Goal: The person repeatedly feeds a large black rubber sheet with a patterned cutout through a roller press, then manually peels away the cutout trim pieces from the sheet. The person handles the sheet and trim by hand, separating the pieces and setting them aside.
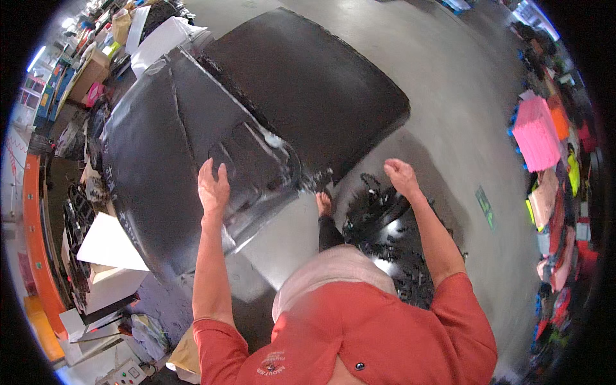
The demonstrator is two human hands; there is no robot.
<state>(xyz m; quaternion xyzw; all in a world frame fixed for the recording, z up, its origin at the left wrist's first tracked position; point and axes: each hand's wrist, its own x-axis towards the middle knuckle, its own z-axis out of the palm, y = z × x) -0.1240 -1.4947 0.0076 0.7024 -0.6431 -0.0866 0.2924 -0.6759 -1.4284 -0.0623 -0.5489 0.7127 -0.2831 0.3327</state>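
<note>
Beneath us spreads a smooth grey concrete floor (462,77). On it, from 9 to 11 o'clock, lies the broad, glossy black panel with pale creases (144,122); at 12 o'clock is the matte black rectangular sheet with rounded corners (308,83), meeting the panel along a ragged seam. We cannot tell whether the two are joined. Our loose red shirt (385,327) fills 6 o'clock, and at 4 o'clock a shiny, crumpled black heap (404,256) sits beside our right forearm. A tall orange upright beam (35,218) stands at 9 o'clock on the rim, a bright pink block-like stack (537,131) at 2 o'clock.

Our left hand (213,186), at 9 o'clock, is loosely open over the panel, thumb apart, with nothing visible in it; contact is unclear. Our right hand (401,176), just above 3 o'clock, has its fingers curled beyond the sheet's near corner; we cannot tell whether it pinches anything.

We judge the step in hand to be positioning the black material; the next move would call for a firm edge hold with both hands.

Smallest are the shirt's white chest lettering (274,364) and pale marks along the panel's outer edge (115,186), both left uncopied.
</note>
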